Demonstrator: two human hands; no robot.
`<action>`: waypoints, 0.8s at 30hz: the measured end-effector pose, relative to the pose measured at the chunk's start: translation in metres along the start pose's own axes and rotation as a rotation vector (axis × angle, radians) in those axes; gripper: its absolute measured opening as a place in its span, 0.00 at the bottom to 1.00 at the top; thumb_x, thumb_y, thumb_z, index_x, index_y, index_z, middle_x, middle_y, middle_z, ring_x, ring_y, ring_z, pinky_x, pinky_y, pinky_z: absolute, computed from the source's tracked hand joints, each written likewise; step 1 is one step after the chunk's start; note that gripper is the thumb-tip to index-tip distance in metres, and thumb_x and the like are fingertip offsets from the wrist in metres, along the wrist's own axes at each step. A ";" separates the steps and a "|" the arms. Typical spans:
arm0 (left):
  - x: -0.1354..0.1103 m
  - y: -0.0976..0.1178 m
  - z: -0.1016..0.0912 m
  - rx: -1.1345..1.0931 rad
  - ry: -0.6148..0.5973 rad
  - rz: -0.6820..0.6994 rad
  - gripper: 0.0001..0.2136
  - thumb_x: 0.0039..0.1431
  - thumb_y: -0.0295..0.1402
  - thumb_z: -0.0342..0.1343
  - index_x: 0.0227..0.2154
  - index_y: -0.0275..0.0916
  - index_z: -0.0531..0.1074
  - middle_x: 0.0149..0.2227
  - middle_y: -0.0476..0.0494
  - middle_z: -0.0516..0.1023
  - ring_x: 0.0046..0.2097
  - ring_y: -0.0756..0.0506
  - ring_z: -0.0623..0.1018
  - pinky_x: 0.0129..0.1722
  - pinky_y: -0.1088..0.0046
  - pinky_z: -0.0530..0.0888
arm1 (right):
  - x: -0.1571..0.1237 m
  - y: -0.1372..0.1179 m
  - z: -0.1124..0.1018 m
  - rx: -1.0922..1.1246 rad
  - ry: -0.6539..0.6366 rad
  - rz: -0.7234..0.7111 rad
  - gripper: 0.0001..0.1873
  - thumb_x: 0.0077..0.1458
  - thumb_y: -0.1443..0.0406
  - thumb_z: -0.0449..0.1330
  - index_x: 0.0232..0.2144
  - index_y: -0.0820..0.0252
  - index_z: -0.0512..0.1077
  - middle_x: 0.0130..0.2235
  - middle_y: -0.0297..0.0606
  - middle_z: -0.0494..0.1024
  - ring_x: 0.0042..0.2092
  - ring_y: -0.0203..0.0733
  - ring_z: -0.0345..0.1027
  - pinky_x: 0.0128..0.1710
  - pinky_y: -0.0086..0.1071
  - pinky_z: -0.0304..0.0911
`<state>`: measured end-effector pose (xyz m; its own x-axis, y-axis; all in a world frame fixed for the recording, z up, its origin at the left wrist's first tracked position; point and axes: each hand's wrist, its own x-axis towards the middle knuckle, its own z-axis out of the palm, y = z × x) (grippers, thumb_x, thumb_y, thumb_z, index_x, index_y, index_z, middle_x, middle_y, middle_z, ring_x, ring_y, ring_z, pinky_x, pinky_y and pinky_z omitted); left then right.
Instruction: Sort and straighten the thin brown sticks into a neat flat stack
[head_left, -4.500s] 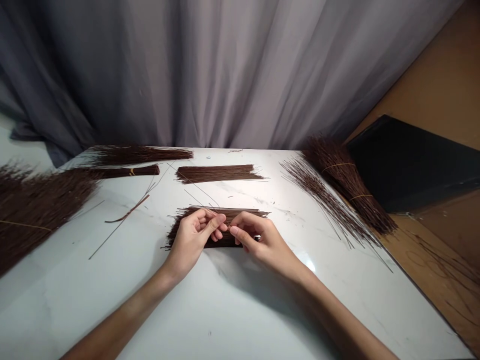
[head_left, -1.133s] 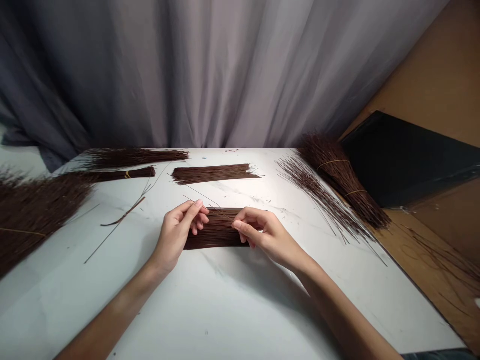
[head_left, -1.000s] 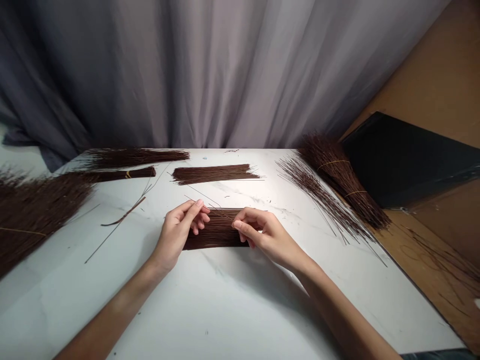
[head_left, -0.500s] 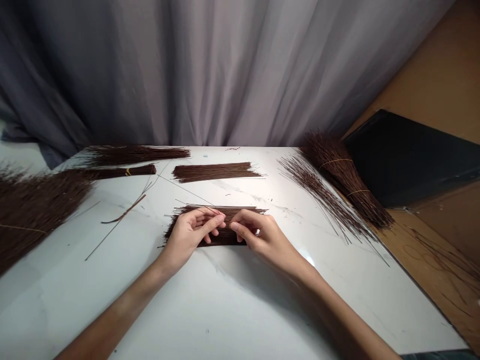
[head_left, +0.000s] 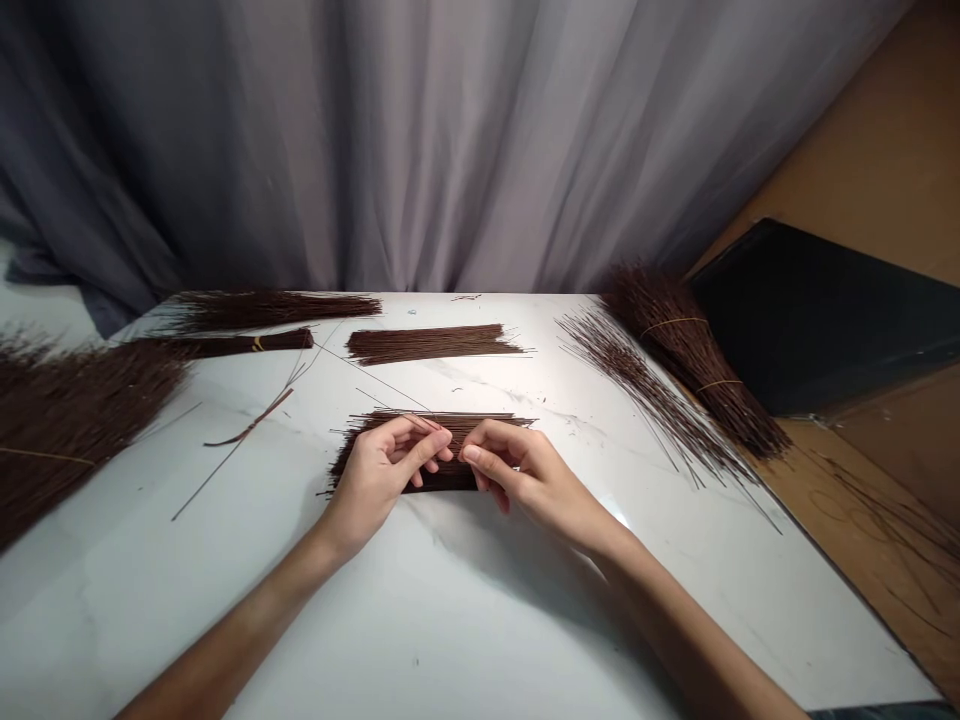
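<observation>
My left hand point(head_left: 386, 465) is closed in a pinch on a thin brown twig point(head_left: 379, 381), which slants up and left from the fingertips. Close by, my right hand point(head_left: 517, 462) has its thumb and forefinger pressed together; whatever lies between them is too small to make out. Only a narrow gap parts the two sets of fingertips. Beneath both hands a flat layer of cut dark twigs point(head_left: 442, 482) lies crosswise on the white table, partly hidden by them.
Another cut twig stack point(head_left: 435, 343) lies farther back. Loose twigs point(head_left: 645, 385) and a tied bundle point(head_left: 697, 360) are at right. Several bundles, including a large bushy one point(head_left: 82, 430), occupy the left. A dark strip point(head_left: 251, 418) lies nearby. A grey curtain point(head_left: 450, 150) hangs behind.
My right hand's lower fingers have curled down and now show below its thumb. Both hands otherwise stay nearly in place, the left still pinching the twig.
</observation>
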<state>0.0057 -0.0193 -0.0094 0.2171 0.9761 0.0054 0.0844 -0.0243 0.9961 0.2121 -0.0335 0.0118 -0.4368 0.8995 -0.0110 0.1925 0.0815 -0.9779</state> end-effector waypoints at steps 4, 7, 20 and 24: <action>0.000 -0.001 0.000 0.005 0.001 0.006 0.11 0.62 0.42 0.64 0.34 0.38 0.78 0.32 0.46 0.81 0.32 0.50 0.76 0.28 0.79 0.73 | 0.000 0.000 0.000 0.022 -0.005 0.009 0.16 0.69 0.55 0.54 0.33 0.59 0.68 0.27 0.29 0.69 0.23 0.31 0.60 0.21 0.26 0.57; -0.001 -0.002 0.002 0.009 0.007 0.008 0.12 0.62 0.42 0.64 0.35 0.38 0.78 0.33 0.46 0.81 0.32 0.49 0.76 0.28 0.78 0.73 | 0.001 0.000 0.000 0.049 -0.001 0.029 0.16 0.68 0.54 0.55 0.33 0.59 0.68 0.27 0.29 0.69 0.23 0.31 0.60 0.20 0.25 0.58; -0.004 -0.001 0.006 0.010 0.011 -0.006 0.12 0.63 0.44 0.62 0.36 0.38 0.76 0.32 0.46 0.79 0.32 0.49 0.76 0.27 0.76 0.72 | 0.002 0.000 0.001 0.143 -0.015 0.062 0.18 0.65 0.52 0.58 0.33 0.61 0.68 0.27 0.30 0.70 0.22 0.30 0.60 0.19 0.24 0.58; 0.000 0.000 0.003 0.000 -0.022 -0.024 0.13 0.63 0.44 0.62 0.37 0.38 0.77 0.33 0.45 0.80 0.32 0.48 0.76 0.26 0.77 0.72 | 0.002 0.001 0.000 0.102 -0.013 0.054 0.16 0.66 0.53 0.57 0.34 0.60 0.68 0.27 0.30 0.70 0.22 0.31 0.60 0.20 0.25 0.58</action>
<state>0.0087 -0.0205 -0.0095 0.2366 0.9714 -0.0201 0.0897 -0.0013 0.9960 0.2113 -0.0313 0.0106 -0.4394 0.8958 -0.0667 0.1261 -0.0120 -0.9919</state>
